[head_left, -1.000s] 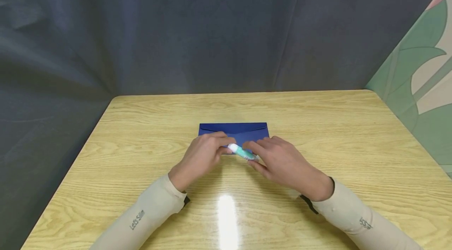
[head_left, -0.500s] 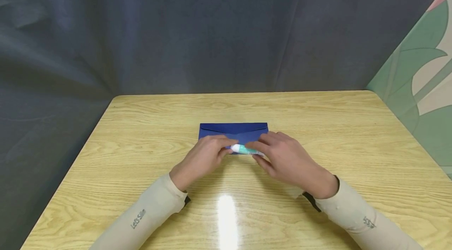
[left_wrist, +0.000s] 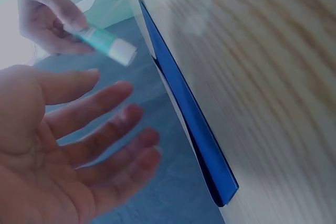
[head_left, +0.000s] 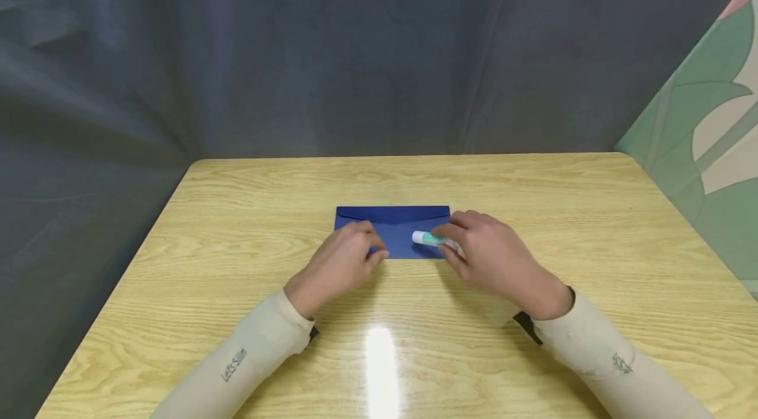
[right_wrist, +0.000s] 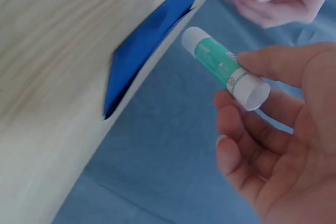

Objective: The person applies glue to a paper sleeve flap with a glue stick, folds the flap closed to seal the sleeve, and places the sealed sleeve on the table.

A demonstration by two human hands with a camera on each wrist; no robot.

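A glue stick (head_left: 428, 239) with a white cap and a green and white label is pinched between the thumb and fingers of my right hand (head_left: 494, 261). It is held above the right part of a blue envelope (head_left: 392, 232), whose flap lies along the far side. The right wrist view shows the glue stick (right_wrist: 218, 64) whole, its white cap on. My left hand (head_left: 340, 261) hovers over the envelope's near left corner, holding nothing. In the left wrist view the left hand's fingers (left_wrist: 123, 124) are loosely bent and apart from the glue stick (left_wrist: 107, 44).
The wooden table (head_left: 237, 208) carries the envelope near its middle. Behind and to the left hangs a dark cloth (head_left: 343, 50). A patterned green and white surface (head_left: 710, 143) borders the right side.
The right hand has moved right and slightly away with the glue stick, out of the left hand's fingers. The glue stick has turned toward level. The left hand has barely moved.
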